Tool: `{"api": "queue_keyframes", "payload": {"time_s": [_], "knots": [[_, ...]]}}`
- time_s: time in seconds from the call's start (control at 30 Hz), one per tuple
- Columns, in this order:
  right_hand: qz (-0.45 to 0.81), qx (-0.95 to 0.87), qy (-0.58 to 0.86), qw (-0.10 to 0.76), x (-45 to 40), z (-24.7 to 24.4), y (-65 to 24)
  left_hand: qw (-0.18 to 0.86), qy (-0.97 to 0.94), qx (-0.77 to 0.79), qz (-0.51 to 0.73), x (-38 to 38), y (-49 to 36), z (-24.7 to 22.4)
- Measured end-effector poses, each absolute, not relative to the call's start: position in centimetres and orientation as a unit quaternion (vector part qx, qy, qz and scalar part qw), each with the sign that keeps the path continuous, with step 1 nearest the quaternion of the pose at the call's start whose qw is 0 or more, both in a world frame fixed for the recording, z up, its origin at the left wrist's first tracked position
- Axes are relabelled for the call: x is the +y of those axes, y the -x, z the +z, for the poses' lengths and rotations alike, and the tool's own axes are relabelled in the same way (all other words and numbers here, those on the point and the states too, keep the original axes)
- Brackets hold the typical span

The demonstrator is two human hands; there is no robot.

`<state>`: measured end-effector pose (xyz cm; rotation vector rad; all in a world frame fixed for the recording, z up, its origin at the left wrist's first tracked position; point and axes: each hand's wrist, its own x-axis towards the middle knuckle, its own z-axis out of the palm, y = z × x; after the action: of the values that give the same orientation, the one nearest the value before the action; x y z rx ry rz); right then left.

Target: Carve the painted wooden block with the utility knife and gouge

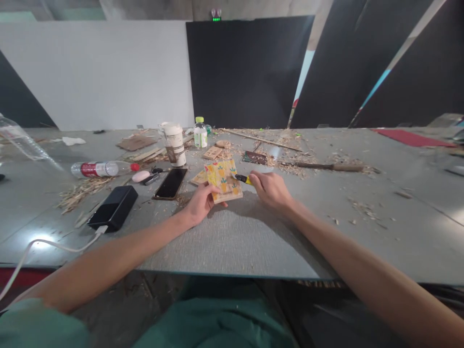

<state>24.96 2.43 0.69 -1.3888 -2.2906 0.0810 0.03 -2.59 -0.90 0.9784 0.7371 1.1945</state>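
My left hand grips the lower left corner of a small wooden board, tilted up towards me. Its face carries a yellow pineapple pattern, with a bare wood edge along the bottom. From the right, my right hand is closed around a yellow and black utility knife. The knife's tip points left at the board's right side; whether the blade touches it I cannot tell. Partly hidden behind the board lies another flat wooden piece. A phone rests left of the board.
To the left are a black power bank with a white cable, a lying bottle and a paper cup. A small bottle stands behind. A long tool with a wooden handle lies at right among wood shavings.
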Motion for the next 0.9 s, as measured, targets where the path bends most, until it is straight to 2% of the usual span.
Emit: {"api": "queue_keyframes", "payload": {"time_s": [0.4,0.9], "knots": [[0.021,-0.845,0.489,0.214,2.37,0.28,-23.86,0.673,-0.376,0.289,0.568,-1.74,0.08,-0.88],[0.023,-0.853,0.478,0.207,2.39,0.14,-24.11,0.673,-0.374,0.3,0.564,-2.13,-0.09,-0.69]]}}
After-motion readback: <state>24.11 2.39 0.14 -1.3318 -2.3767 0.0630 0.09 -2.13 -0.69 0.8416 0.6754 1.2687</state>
